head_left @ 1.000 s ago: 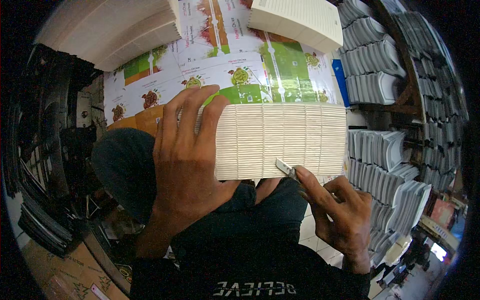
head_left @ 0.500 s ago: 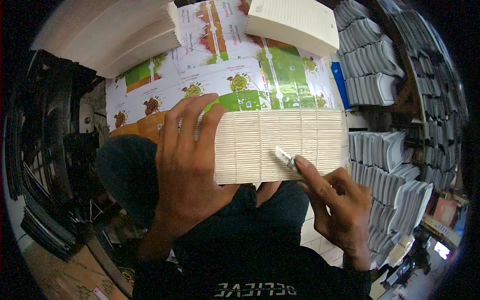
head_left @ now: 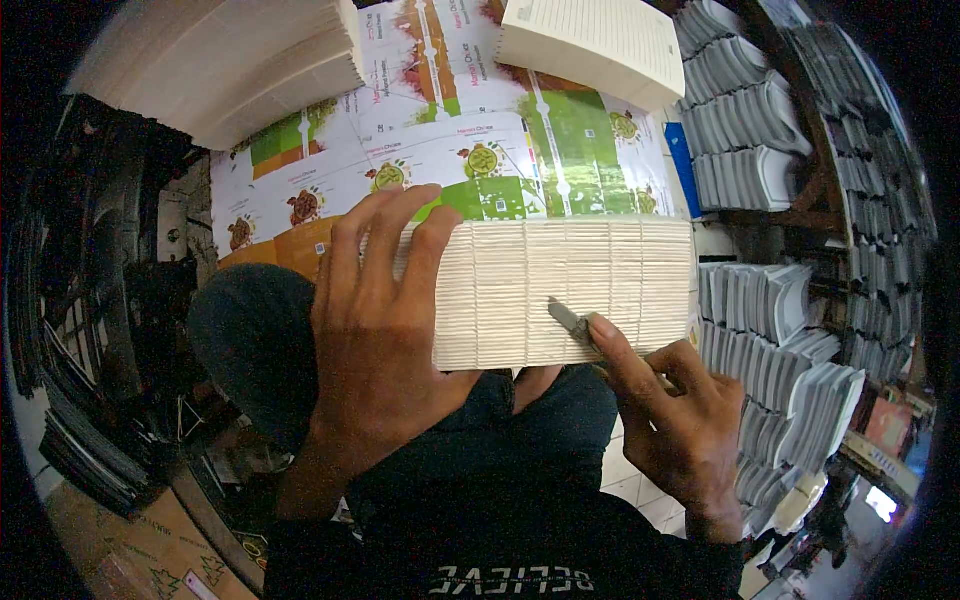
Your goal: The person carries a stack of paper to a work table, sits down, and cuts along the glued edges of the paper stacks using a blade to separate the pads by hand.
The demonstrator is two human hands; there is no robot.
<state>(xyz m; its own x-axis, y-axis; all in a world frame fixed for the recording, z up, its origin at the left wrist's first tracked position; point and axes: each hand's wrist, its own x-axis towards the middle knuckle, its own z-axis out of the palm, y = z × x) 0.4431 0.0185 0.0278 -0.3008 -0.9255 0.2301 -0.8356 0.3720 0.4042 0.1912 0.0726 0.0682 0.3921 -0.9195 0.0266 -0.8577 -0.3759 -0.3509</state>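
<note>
A cream stack of sewn paper sections [head_left: 610, 260] lies before me, its ridged spine side facing up and crossed by lines of stitching. My left hand [head_left: 385, 300] grips its left end, fingers spread over the far edge and thumb along the near edge. In my right hand [head_left: 675, 425] is a short flat-bladed knife [head_left: 568, 318], pinched between thumb and fingers. Its dark grey blade points up and left over the middle of the spine; whether it touches the paper I cannot tell. My fingers hide most of its handle.
Printed sheets [head_left: 400, 140] cover the work surface beyond the stack. A large paper block [head_left: 250, 80] stands far left, and a lined-paper block [head_left: 590, 50] far right. Shelves of bundled paper [head_left: 750, 130] rise on the right. A cardboard piece [head_left: 130, 545] lies lower left.
The knife's blade has turned from bright to dark grey as its angle shifted. The paper stack appears slightly further right; both hands keep nearly the same hold.
</note>
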